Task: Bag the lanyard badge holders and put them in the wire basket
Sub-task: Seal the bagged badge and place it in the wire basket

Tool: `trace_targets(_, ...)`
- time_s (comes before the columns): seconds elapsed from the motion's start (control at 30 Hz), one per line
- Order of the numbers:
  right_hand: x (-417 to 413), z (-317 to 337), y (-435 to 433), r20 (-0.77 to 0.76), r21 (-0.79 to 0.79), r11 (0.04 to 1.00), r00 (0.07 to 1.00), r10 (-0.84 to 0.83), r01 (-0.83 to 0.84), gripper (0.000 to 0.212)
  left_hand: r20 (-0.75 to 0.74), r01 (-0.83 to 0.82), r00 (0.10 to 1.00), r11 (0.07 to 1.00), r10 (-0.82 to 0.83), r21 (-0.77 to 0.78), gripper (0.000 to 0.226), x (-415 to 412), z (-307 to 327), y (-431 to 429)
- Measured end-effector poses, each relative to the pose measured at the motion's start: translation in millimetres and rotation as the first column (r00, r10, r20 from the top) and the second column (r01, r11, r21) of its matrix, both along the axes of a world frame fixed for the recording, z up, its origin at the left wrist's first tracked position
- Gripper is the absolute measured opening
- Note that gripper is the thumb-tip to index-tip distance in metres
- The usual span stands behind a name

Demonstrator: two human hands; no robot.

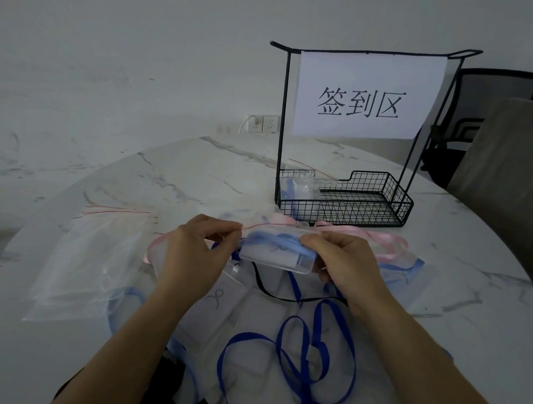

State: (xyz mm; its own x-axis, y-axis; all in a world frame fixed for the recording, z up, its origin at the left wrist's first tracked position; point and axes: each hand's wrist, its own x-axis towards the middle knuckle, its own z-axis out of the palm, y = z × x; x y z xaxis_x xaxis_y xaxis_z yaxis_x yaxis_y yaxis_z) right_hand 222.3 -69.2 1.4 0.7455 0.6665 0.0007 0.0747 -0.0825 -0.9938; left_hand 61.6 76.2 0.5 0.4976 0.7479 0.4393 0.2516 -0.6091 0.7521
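Both hands hold a clear zip bag (275,252) with a light-blue lanyard badge holder inside, raised over the table's middle. My left hand (197,254) pinches the bag's red-lined top at its left end. My right hand (343,266) grips the right end. The black wire basket (371,207) stands just behind, with one bagged holder (298,188) lying in its left part. Loose badge holders with dark-blue (310,350), pink (368,236) and black lanyards lie spread under and around my hands.
Empty clear zip bags (92,257) lie at the left on the round marble table (196,176). A paper sign (364,97) hangs on the basket's tall frame. A grey chair (519,175) and a black office chair (478,123) stand at the right, behind the table.
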Motion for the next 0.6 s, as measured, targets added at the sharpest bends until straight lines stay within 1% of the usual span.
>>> trace_targets(0.07, 1, 1, 0, -0.047, 0.04, 0.999, 0.999, -0.016, 0.017, 0.018, -0.032, 0.02, 0.999, 0.998, -0.018, 0.06, 0.011, 0, -1, 0)
trace_targets(0.17, 3, 1, 1, -0.083, 0.09, 0.994, 0.995, -0.052, 0.06, 0.022, -0.048, 0.07, 0.997, 0.992, -0.065, 0.104, 0.015, 1, -2, -1)
trace_targets(0.27, 0, -1, 2, -0.043, 0.036, 0.997, 0.997, -0.062, 0.064, 0.021, -0.016, 0.146, 0.989, 0.983, -0.145, 0.109, 0.021, 1, -2, -6)
trace_targets(0.37, -3, -4, 2, -0.002, -0.009, 0.999, 0.999, -0.041, 0.041, 0.015, -0.033, 0.259, 0.966, 0.956, -0.256, 0.136, 0.027, 1, -1, -12)
trace_targets(0.47, -5, -4, 1, 0.027, -0.012, 1.0, 1.0, -0.015, 0.016, 0.014, -0.041, 0.393, 0.919, 0.917, -0.391, 0.072, 0.026, 0, 5, -18)
trace_targets(0.53, -4, -3, 1, 0.02, -0.018, 1.0, 1.0, -0.006, 0.006, 0.015, 0.035, 0.426, 0.904, 0.904, -0.427, 0.031, 0.023, -2, 11, -18)
trace_targets(0.57, -4, -2, 1, 0.001, -0.015, 1.0, 1.0, -0.006, 0.006, 0.015, 0.107, 0.398, 0.912, 0.917, -0.397, 0.007, 0.021, -3, 13, -16)
trace_targets(0.6, -3, -2, 1, -0.025, -0.007, 1.0, 1.0, -0.008, 0.008, 0.014, 0.176, 0.337, 0.928, 0.941, -0.329, -0.017, 0.018, -4, 15, -13)
